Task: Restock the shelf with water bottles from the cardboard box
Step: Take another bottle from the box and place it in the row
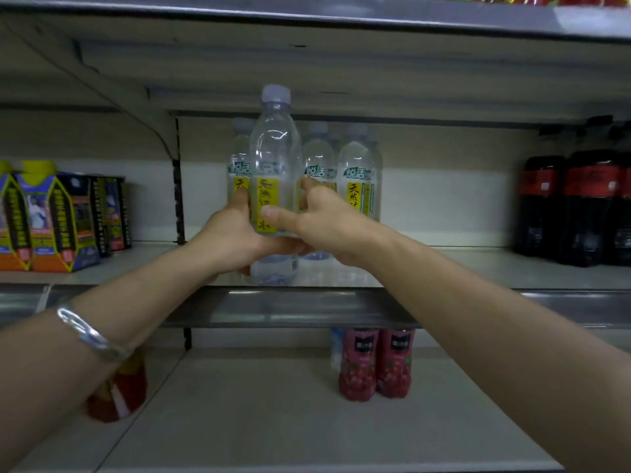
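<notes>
Hands, left hand (235,233) and right hand (324,220), fingers curled round clear water bottle (275,155), upright on shelf (444,271)

Both hands (273,230) hold one water bottle (275,158) — upright.

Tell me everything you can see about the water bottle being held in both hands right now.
The water bottle is clear plastic with a pale lilac screw cap and a yellow label printed with dark characters. It looks full and sealed, stands upright near the front edge of the middle shelf, in front of matching bottles. The left hand grips its lower left side; the right hand holds the right side, thumb across the label. Whether its base rests on the shelf is unclear.
</notes>
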Motion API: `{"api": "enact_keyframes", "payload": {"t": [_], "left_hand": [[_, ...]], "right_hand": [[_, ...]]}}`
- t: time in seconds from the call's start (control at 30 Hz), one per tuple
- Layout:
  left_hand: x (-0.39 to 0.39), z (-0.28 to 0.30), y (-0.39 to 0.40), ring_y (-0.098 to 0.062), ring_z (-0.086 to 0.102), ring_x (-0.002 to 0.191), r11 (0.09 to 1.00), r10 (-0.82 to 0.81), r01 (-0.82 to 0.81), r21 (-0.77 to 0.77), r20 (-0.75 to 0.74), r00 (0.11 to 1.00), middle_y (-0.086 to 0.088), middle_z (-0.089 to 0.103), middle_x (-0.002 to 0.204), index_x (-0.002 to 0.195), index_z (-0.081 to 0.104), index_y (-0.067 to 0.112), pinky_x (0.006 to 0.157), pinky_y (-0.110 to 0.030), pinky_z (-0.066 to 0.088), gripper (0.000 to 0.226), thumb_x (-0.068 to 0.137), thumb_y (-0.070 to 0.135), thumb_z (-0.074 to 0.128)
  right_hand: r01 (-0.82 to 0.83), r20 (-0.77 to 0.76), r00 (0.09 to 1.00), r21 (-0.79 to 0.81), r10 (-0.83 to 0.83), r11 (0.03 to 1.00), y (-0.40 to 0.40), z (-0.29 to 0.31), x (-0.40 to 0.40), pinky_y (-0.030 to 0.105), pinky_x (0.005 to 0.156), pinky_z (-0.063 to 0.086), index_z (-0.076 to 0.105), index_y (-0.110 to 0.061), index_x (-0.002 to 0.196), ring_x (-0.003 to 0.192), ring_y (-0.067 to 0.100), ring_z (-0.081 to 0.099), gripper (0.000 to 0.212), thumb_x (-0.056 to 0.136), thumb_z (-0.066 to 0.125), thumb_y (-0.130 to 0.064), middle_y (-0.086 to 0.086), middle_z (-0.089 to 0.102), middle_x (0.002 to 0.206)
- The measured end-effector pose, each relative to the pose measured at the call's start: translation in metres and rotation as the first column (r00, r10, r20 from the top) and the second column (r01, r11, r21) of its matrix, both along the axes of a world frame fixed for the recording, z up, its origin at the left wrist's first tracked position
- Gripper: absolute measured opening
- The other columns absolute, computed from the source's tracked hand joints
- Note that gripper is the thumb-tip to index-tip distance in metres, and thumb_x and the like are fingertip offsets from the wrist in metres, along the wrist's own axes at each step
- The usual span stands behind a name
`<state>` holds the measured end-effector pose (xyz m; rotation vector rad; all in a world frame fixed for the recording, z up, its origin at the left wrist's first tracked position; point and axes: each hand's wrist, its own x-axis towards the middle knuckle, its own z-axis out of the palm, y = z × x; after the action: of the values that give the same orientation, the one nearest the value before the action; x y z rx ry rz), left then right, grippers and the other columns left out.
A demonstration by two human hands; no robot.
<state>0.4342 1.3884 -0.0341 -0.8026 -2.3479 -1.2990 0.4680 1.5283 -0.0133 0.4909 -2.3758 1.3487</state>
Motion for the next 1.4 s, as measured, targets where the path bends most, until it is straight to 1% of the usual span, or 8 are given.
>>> {"api": "enact_keyframes", "payload": {"t": [0.13,0.27,0.47,0.63,0.77,0.9,1.07,1.4], "left_hand": [[-0.009,-0.001,-0.004,-0.024,0.068,0.086,0.999,0.044,-0.043,-0.005,0.043,0.998,0.001,0.066,0.102,0.119,0.046,0.024,0.048,-0.045,0.058,0.094,0.039,0.058,0.084],[-0.005,0.001,-0.005,-0.024,0.064,0.09,0.991,0.134,-0.133,-0.022,0.083,0.988,0.0,0.06,0.111,0.13,0.035,0.018,0.054,-0.037,0.059,0.096,0.054,0.048,0.086],[-0.005,0.007,-0.01,-0.009,0.058,0.084,0.998,0.053,-0.058,0.03,0.158,0.986,0.005,0.056,0.099,0.122,0.036,0.013,0.054,-0.019,0.054,0.076,0.067,0.029,0.086],[-0.015,0.009,-0.023,-0.019,0.063,0.102,0.998,-0.062,0.061,0.014,0.254,0.965,0.001,0.067,0.101,0.093,0.052,0.032,0.086,-0.044,0.054,0.042,0.075,0.005,0.078],[-0.028,0.009,-0.032,-0.023,0.067,0.1,0.996,-0.083,0.068,0.059,0.317,0.945,-0.007,0.07,0.105,0.116,0.054,0.023,0.088,-0.047,0.055,0.053,0.075,-0.002,0.077],[-0.038,0.01,-0.036,-0.023,0.066,0.097,0.998,-0.029,0.008,0.067,0.324,0.946,-0.01,0.066,0.108,0.122,0.049,0.018,0.07,-0.039,0.058,0.061,0.072,0.0,0.08],[-0.046,0.011,-0.042,-0.023,0.066,0.095,0.997,0.045,-0.062,0.043,0.31,0.95,-0.01,0.065,0.104,0.117,0.044,0.019,0.072,-0.044,0.06,0.061,0.071,0.006,0.082],[-0.047,0.014,-0.04,-0.023,0.062,0.097,0.967,0.235,-0.214,-0.136,0.16,0.959,-0.007,0.06,0.105,0.114,0.038,0.014,0.072,-0.048,0.06,0.064,0.071,0.022,0.084]], "right_hand": [[0.162,-0.035,0.987,0.088,-0.159,0.983,-0.016,0.0,-0.008,0.039,0.084,0.056,0.043,-0.013,0.122,0.1,0.022,0.062,0.065,0.078,0.074,-0.051,0.002,0.061,0.107],[0.254,-0.061,0.967,0.156,-0.247,0.955,-0.021,0.002,-0.015,0.042,0.093,0.052,0.04,-0.017,0.135,0.116,0.027,0.055,0.083,0.072,0.073,-0.061,0.006,0.049,0.133],[0.211,-0.022,0.978,0.119,-0.21,0.97,-0.021,0.007,-0.022,0.04,0.09,0.053,0.046,-0.016,0.129,0.108,0.025,0.06,0.07,0.075,0.078,-0.045,0.005,0.06,0.122],[0.147,0.009,0.989,0.096,-0.148,0.984,-0.023,0.006,-0.034,0.043,0.094,0.051,0.055,-0.022,0.124,0.106,0.021,0.06,0.044,0.085,0.072,-0.033,-0.001,0.064,0.114],[0.095,0.054,0.993,0.1,-0.101,0.99,-0.022,0.008,-0.044,0.05,0.092,0.053,0.059,-0.025,0.116,0.109,0.024,0.062,0.028,0.09,0.066,-0.029,-0.002,0.065,0.115],[0.068,0.072,0.994,0.126,-0.077,0.99,-0.023,0.011,-0.048,0.046,0.089,0.055,0.052,-0.026,0.105,0.103,0.02,0.061,0.013,0.095,0.06,-0.023,-0.011,0.06,0.092],[0.114,0.032,0.992,0.198,-0.123,0.974,-0.038,0.006,-0.06,0.046,0.091,0.054,0.056,-0.018,0.124,0.107,0.026,0.062,0.031,0.095,0.058,-0.03,0.003,0.065,0.119],[0.174,0.043,0.982,0.181,-0.185,0.968,-0.045,-0.005,-0.082,0.045,0.089,0.055,0.059,-0.011,0.121,0.102,0.026,0.063,0.035,0.092,0.062,-0.032,0.007,0.066,0.113]]}}
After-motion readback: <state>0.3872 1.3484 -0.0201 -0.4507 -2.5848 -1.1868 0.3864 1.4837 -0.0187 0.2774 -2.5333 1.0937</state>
